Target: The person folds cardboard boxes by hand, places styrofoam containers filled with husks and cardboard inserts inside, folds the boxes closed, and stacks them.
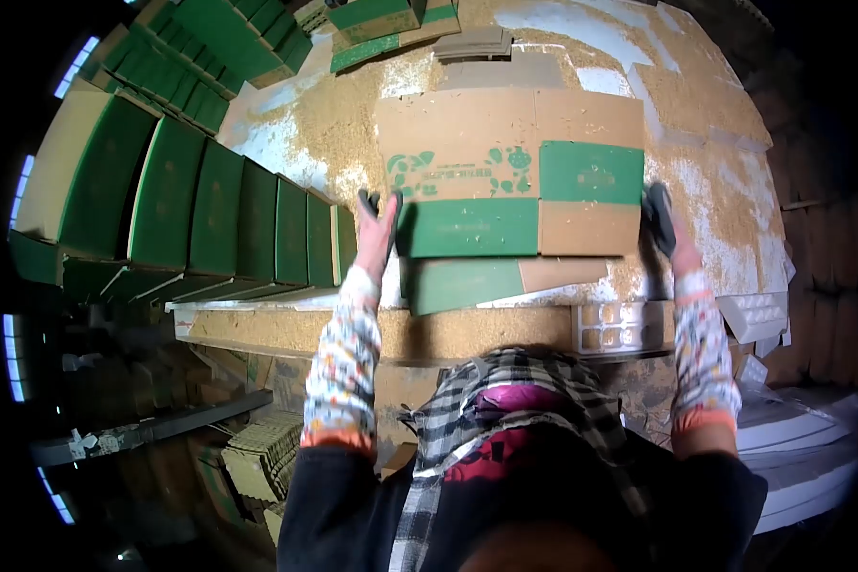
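A flattened cardboard carton (467, 229), brown with green panels and green printed fruit shapes, lies in front of me on the worktable. My left hand (379, 224), in a glove with dark fingertips, is at its left edge with the fingers stretched out and apart. Along the opposite edge is my right hand (664, 224), in a dark glove, its fingers extended upward; its thumb is hidden. Whether either palm presses on the cardboard, I cannot tell. Beneath the near edge another green and brown cardboard piece (467, 283) sticks out.
Several green cartons (167, 205) stand in a row at the left, with more stacked behind. Grey cardboard pieces (474, 44) and a green box (377, 19) are at the far side. White molded trays (620, 327) sit at the near edge. Sawdust-like bits cover the worktable (705, 219).
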### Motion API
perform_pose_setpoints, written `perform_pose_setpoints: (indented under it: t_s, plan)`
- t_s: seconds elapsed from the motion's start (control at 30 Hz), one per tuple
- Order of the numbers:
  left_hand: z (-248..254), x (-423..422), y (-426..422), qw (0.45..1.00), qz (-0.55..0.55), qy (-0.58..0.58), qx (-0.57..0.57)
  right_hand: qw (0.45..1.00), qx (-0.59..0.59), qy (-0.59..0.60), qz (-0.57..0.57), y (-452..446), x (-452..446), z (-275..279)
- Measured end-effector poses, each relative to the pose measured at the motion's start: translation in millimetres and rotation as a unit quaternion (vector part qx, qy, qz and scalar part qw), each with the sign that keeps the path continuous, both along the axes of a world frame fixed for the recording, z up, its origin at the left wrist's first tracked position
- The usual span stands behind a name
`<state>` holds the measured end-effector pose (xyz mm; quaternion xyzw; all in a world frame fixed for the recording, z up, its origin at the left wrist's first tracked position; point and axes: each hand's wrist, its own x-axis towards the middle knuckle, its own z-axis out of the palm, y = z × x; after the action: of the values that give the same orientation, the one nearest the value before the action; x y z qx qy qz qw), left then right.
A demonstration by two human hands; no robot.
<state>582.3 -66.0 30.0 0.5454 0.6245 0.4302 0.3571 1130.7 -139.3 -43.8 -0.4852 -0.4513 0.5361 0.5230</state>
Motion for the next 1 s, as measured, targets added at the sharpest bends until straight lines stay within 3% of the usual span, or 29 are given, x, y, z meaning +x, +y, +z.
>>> perform_pose_setpoints:
  t_s: [0.03, 0.07, 0.1, 0.13, 0.23, 0.27, 0.3, 0.33, 0.4, 0.47, 0.53, 0.57, 0.6, 0.63, 0.67, 0.7, 0.73, 0.77, 0.8, 0.87, 0.93, 0.97, 1.0]
  plan:
    - [22, 18, 19, 0.999, -0.025, -0.011, 0.018, 0.997, 0.036, -0.069, -0.011, 22, 2, 2]
    - [9, 14, 54, 0.996, -0.076, -0.047, -0.004, 0.988, 0.069, -0.138, -0.028, 45, 4, 5]
    - [-16, 19, 86, 0.989, -0.086, -0.096, 0.068, 0.966, 0.121, -0.221, -0.053, 64, -23, 38]
    - [8, 28, 86, 0.989, -0.079, -0.116, 0.05, 0.934, 0.173, -0.301, -0.078, 79, -44, 66]
    - [65, 44, 69, 0.986, 0.016, -0.167, 0.02, 0.934, 0.206, -0.227, -0.18, 76, -65, 95]
    - [67, 33, 71, 0.985, -0.033, -0.166, 0.036, 0.952, 0.092, -0.162, -0.243, 70, -75, 114]
    - [61, 36, 66, 0.979, 0.013, -0.194, 0.053, 0.974, 0.146, 0.107, -0.139, 69, -69, 106]
    - [72, 46, 50, 0.972, 0.06, -0.219, 0.063, 0.971, 0.125, 0.109, -0.174, 63, -73, 99]
    - [64, 40, 56, 0.993, -0.002, -0.112, 0.02, 0.959, 0.082, 0.117, -0.243, 52, -82, 83]
    - [78, 53, 50, 0.998, -0.015, -0.06, -0.007, 0.951, 0.076, -0.01, -0.3, 40, -101, 100]
    - [83, 55, 60, 0.974, 0.032, -0.22, -0.033, 0.948, 0.102, -0.118, -0.277, 24, -121, 136]
    - [83, 37, 70, 0.978, -0.027, -0.2, -0.057, 0.95, 0.11, -0.156, -0.248, 16, -129, 157]
    - [81, 20, 78, 0.976, -0.085, -0.18, -0.086, 0.963, 0.109, -0.115, -0.22, 4, -138, 173]
    - [108, 27, 70, 0.963, -0.08, -0.223, -0.127, 0.961, 0.147, -0.175, -0.153, -8, -134, 182]
    - [118, 23, 71, 0.971, -0.12, -0.149, -0.146, 0.963, 0.126, -0.219, -0.091, -7, -113, 174]
    - [129, 34, 64, 0.976, -0.183, 0.022, -0.118, 0.958, 0.109, -0.263, -0.026, -7, -93, 166]
    - [139, 52, 50, 0.947, -0.239, 0.195, -0.084, 0.953, 0.147, -0.264, -0.016, 4, -94, 165]
    - [145, 79, 18, 0.854, -0.3, 0.422, 0.041, 0.948, 0.179, -0.264, -0.002, 11, -103, 165]
    - [143, 107, -15, 0.697, -0.337, 0.613, 0.159, 0.942, 0.207, -0.263, 0.019, 17, -116, 163]
    - [126, 143, -40, 0.682, -0.526, 0.503, 0.074, 0.966, -0.079, -0.175, -0.173, 54, -168, 152]
    - [95, 149, -30, 0.67, -0.538, 0.502, -0.095, 0.99, 0.04, -0.11, -0.075, 87, -168, 82]
    - [98, 144, -28, 0.64, -0.591, 0.45, -0.197, 0.951, 0.018, -0.296, -0.086, 73, -174, 105]
    - [100, 127, -36, 0.655, -0.659, 0.312, -0.197, 0.798, -0.007, -0.586, -0.138, 64, -175, 102]
